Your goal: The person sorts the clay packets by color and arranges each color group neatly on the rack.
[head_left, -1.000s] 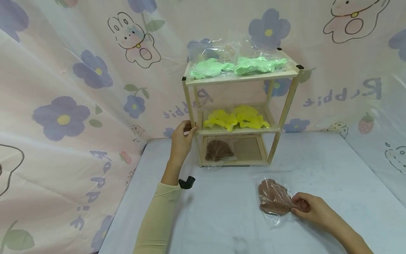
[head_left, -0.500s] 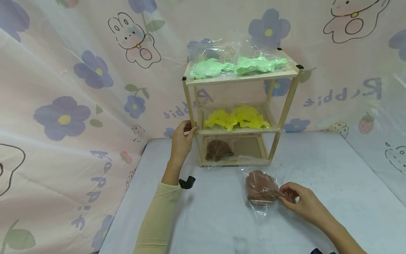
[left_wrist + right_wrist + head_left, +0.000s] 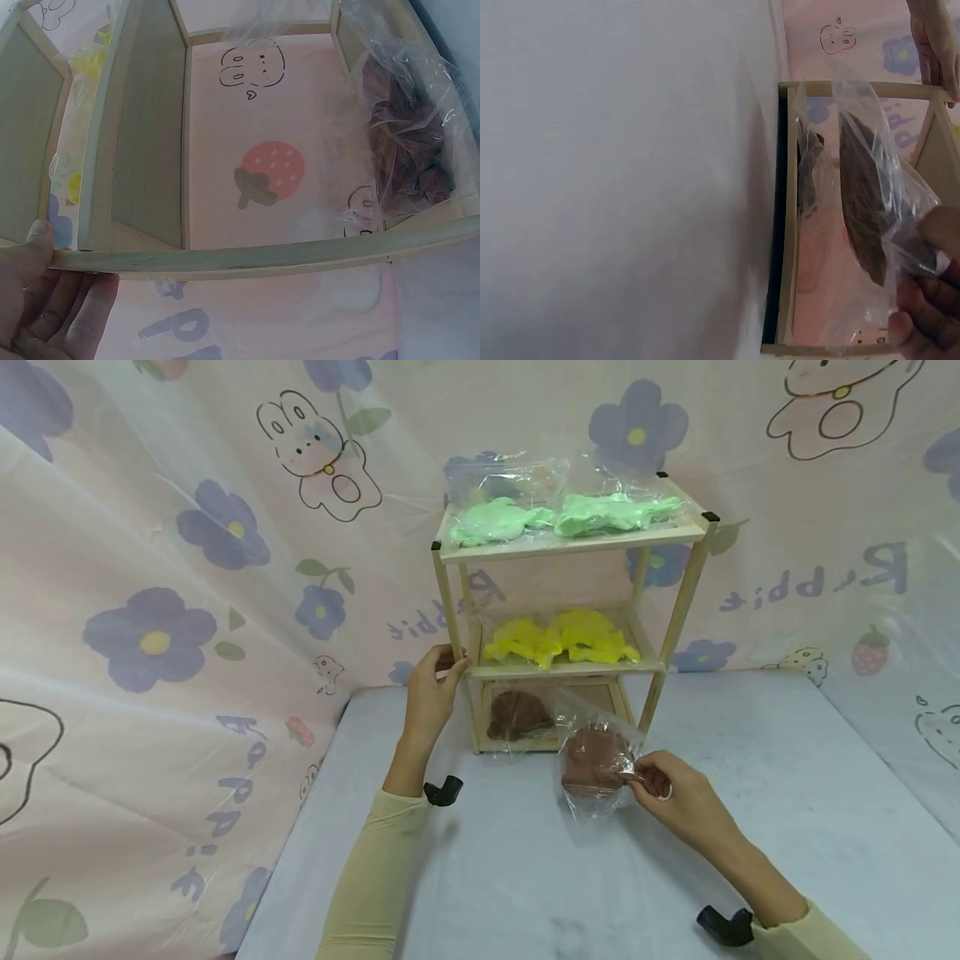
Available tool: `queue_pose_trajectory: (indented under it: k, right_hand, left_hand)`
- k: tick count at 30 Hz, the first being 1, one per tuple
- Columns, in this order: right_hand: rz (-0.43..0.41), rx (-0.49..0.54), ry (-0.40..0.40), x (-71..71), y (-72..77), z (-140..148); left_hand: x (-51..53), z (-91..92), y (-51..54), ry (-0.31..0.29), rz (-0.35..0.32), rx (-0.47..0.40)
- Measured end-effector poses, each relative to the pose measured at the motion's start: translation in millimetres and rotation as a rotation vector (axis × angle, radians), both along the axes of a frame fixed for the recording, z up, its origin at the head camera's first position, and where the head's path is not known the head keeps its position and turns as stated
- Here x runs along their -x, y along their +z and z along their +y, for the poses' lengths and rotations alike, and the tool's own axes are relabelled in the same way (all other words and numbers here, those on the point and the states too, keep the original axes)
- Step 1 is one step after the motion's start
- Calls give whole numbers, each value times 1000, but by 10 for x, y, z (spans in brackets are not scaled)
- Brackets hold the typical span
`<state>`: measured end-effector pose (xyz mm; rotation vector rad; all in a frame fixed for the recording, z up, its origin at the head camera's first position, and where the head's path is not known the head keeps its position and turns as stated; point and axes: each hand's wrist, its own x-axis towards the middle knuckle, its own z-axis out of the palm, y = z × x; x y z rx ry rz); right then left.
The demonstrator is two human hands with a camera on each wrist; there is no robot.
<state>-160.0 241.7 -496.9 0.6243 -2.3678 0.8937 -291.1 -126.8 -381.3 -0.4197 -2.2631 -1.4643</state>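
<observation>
My right hand (image 3: 686, 797) pinches one edge of a clear plastic bag holding a flat brown clay-like piece (image 3: 596, 760). This bag hangs just in front of the bottom tier of a small wooden shelf rack (image 3: 562, 671), above the white surface. In the right wrist view, the bagged brown piece (image 3: 862, 195) stands nearly edge-on beside the rack. My left hand (image 3: 429, 697) grips the rack's front left post (image 3: 262, 259), thumb on one side and fingers on the other, at middle-tier height. On the bottom tier's left side lies another bagged brown piece (image 3: 517, 714).
Bagged yellow pieces (image 3: 588, 635) lie on the middle tier. The top tier carries bagged light green pieces (image 3: 498, 521). A printed curtain (image 3: 150, 643) hangs behind and to the left. White cloth (image 3: 510, 868) covers the table.
My right hand has carried the bagged brown piece from the right front toward the rack, leftward and away from me. My left hand has stayed on the post.
</observation>
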Motion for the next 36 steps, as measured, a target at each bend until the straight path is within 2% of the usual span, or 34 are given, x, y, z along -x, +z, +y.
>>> queue_pose_trajectory:
  k: [10, 21, 28, 36]
  right_hand:
    - [134, -25, -60, 325, 36, -162]
    - [211, -4, -149, 607, -45, -198]
    - [265, -20, -206, 697, -39, -243]
    - [279, -34, -241, 767, -61, -279]
  left_hand:
    - [-1, 10, 3, 4, 1, -4]
    - [-11, 16, 17, 2, -5, -10]
    - [-2, 23, 22, 15, -14, 1]
    - [-13, 14, 13, 6, -18, 4]
